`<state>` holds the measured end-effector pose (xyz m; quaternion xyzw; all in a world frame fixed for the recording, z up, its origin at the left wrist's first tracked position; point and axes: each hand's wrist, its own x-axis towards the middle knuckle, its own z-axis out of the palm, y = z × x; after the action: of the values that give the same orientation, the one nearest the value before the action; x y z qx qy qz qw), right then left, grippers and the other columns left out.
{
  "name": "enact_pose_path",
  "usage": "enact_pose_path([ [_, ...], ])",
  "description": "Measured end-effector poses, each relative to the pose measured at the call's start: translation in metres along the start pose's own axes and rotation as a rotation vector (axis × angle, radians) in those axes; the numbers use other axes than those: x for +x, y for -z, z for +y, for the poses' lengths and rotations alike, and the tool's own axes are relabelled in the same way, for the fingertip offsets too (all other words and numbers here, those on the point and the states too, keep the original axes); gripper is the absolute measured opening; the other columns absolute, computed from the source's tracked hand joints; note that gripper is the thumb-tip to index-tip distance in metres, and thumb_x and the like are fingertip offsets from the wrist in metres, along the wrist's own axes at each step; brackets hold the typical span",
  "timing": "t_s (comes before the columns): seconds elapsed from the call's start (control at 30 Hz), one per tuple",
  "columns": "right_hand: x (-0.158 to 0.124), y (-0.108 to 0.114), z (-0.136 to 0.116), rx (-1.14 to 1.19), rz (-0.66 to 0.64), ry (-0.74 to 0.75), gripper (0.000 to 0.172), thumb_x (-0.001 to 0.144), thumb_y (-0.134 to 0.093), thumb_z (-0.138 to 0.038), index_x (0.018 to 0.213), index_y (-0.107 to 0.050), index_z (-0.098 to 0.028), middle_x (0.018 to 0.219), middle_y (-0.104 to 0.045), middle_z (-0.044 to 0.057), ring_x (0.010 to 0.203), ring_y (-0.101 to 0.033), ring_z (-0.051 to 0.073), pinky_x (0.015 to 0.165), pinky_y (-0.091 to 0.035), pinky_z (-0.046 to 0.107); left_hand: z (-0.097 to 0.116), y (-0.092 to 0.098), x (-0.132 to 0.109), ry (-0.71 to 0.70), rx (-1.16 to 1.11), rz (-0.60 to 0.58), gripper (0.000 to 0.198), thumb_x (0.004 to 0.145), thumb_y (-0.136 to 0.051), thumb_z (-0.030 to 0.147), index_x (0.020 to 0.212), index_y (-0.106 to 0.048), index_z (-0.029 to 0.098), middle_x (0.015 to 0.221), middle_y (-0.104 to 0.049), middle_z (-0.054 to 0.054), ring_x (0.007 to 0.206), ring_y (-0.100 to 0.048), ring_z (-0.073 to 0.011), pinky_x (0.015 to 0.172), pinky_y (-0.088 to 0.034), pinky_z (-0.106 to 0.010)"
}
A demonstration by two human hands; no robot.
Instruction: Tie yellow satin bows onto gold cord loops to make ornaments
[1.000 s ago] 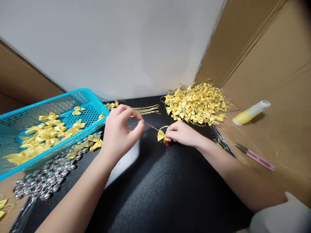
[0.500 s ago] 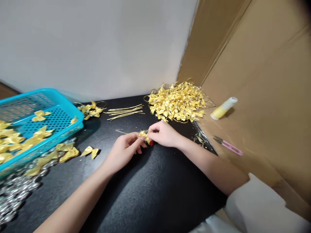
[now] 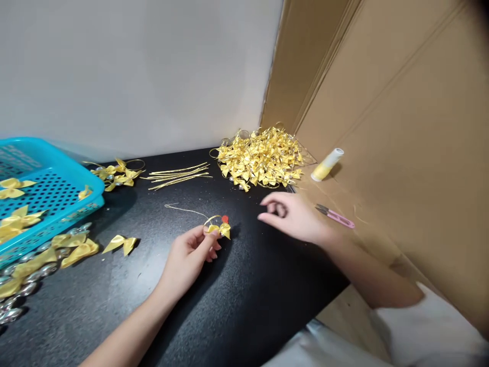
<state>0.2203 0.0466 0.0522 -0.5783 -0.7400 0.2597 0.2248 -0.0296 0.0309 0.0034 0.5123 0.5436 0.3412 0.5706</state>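
My left hand (image 3: 193,250) pinches a small yellow bow (image 3: 219,230) with a thin gold loop over the black table. Just beyond the bow is a small red piece (image 3: 225,219), and a thin thread (image 3: 187,210) runs from near the fingers to the left. To the right, my right hand (image 3: 288,214) hovers with fingers curved and apart, holding nothing. It is near pink-handled snips (image 3: 336,216), whose dark blades point toward it. A heap of yellow bows (image 3: 260,158) with gold loops lies behind the hands.
A blue basket (image 3: 74,204) with yellow bows stands at the left. Silver beads (image 3: 28,289) and a loose bow (image 3: 121,243) lie before it. Gold strips (image 3: 178,176) and more looped bows (image 3: 118,173) are at the back. A thread spool (image 3: 327,164) stands on cardboard (image 3: 401,127).
My right hand has let go of the bow and moved right, toward the snips. My left hand still holds the bow, whose gold loop now shows. The view has shifted right.
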Motion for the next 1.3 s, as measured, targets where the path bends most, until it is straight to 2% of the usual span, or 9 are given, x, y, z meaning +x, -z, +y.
enact_pose_path([
  [0.13, -0.061, 0.044, 0.075, -0.469, 0.245, -0.171, 0.030, 0.081, -0.064, -0.044, 0.094, -0.070, -0.018, 0.091, -0.070, 0.013, 0.080, -0.063, 0.027, 0.073, -0.048, 0.038, -0.002, -0.003, -0.004, -0.004, -0.009, 0.005, 0.032, 0.078, -0.065, 0.047, 0.069, -0.062, 0.017, 0.060, -0.061, -0.001, 0.050, -0.052, -0.0118, 0.048, -0.040, -0.023],
  [0.23, -0.096, 0.047, 0.121, -0.757, 0.381, -0.154, 0.038, 0.088, -0.053, -0.046, 0.108, -0.069, -0.017, 0.102, -0.068, 0.017, 0.090, -0.062, 0.034, 0.081, -0.048, 0.047, -0.001, -0.006, -0.006, -0.035, 0.004, 0.002, 0.028, 0.080, -0.062, 0.043, 0.068, -0.062, 0.017, 0.060, -0.062, -0.002, 0.051, -0.051, -0.0120, 0.047, -0.038, -0.023],
  [0.4, -0.114, 0.033, 0.139, -0.770, 0.435, -0.102, 0.029, 0.095, -0.046, -0.040, 0.096, -0.070, -0.023, 0.103, -0.069, 0.018, 0.097, -0.064, 0.036, 0.086, -0.047, 0.048, 0.002, -0.010, -0.010, -0.074, 0.040, 0.002, 0.031, 0.083, -0.056, 0.041, 0.064, -0.062, 0.017, 0.058, -0.060, 0.000, 0.052, -0.049, -0.0118, 0.050, -0.037, -0.023],
  [0.53, -0.105, 0.031, 0.126, -0.609, 0.515, -0.170, 0.036, 0.095, -0.040, -0.048, 0.098, -0.065, -0.021, 0.102, -0.069, 0.019, 0.099, -0.064, 0.036, 0.085, -0.048, 0.050, 0.001, -0.011, -0.012, -0.065, 0.055, 0.002, 0.032, 0.084, -0.055, 0.041, 0.064, -0.062, 0.017, 0.058, -0.060, 0.001, 0.052, -0.049, -0.0113, 0.051, -0.037, -0.023],
  [0.63, -0.095, 0.023, 0.092, -0.341, 0.545, -0.220, 0.033, 0.094, -0.042, -0.048, 0.103, -0.061, -0.022, 0.094, -0.072, 0.017, 0.086, -0.069, 0.030, 0.074, -0.053, 0.042, -0.001, -0.012, -0.012, -0.067, 0.090, 0.018, 0.032, 0.084, -0.055, 0.041, 0.064, -0.062, 0.017, 0.059, -0.063, -0.001, 0.053, -0.050, -0.0116, 0.054, -0.039, -0.023],
  [0.8, -0.066, -0.013, 0.007, -0.212, 0.143, 0.124, 0.025, 0.097, -0.039, -0.033, 0.100, -0.061, -0.021, 0.087, -0.073, 0.007, 0.075, -0.070, 0.020, 0.064, -0.053, 0.030, -0.003, -0.014, -0.013, -0.059, 0.130, 0.033, 0.031, 0.085, -0.055, 0.042, 0.068, -0.062, 0.017, 0.059, -0.064, -0.001, 0.053, -0.052, -0.0131, 0.053, -0.039, -0.024],
  [0.9, -0.048, -0.036, -0.021, -0.312, 0.136, 0.283, 0.022, 0.097, -0.044, -0.029, 0.093, -0.063, -0.019, 0.084, -0.072, 0.006, 0.075, -0.068, 0.017, 0.067, -0.049, 0.027, -0.004, -0.014, -0.015, -0.088, 0.142, 0.030, 0.032, 0.085, -0.054, 0.041, 0.066, -0.061, 0.017, 0.058, -0.062, 0.000, 0.053, -0.052, -0.0127, 0.053, -0.038, -0.023],
  [1.03, -0.035, -0.049, -0.025, -0.414, 0.135, 0.333, 0.021, 0.096, -0.047, -0.029, 0.090, -0.064, -0.018, 0.080, -0.070, 0.004, 0.071, -0.066, 0.017, 0.062, -0.042, 0.027, -0.005, -0.013, -0.016, -0.120, 0.147, 0.024, 0.033, 0.086, -0.054, 0.039, 0.062, -0.058, 0.017, 0.056, -0.059, 0.001, 0.052, -0.049, -0.0114, 0.053, -0.036, -0.022],
  [1.3, -0.031, -0.049, -0.024, -0.425, 0.127, 0.347, 0.020, 0.096, -0.049, -0.026, 0.087, -0.065, -0.018, 0.077, -0.070, 0.003, 0.070, -0.064, 0.016, 0.064, -0.039, 0.027, -0.007, -0.012, -0.014, -0.139, 0.147, -0.006, 0.032, 0.088, -0.052, 0.037, 0.062, -0.057, 0.017, 0.056, -0.055, 0.002, 0.052, -0.045, -0.0101, 0.052, -0.034, -0.022],
])
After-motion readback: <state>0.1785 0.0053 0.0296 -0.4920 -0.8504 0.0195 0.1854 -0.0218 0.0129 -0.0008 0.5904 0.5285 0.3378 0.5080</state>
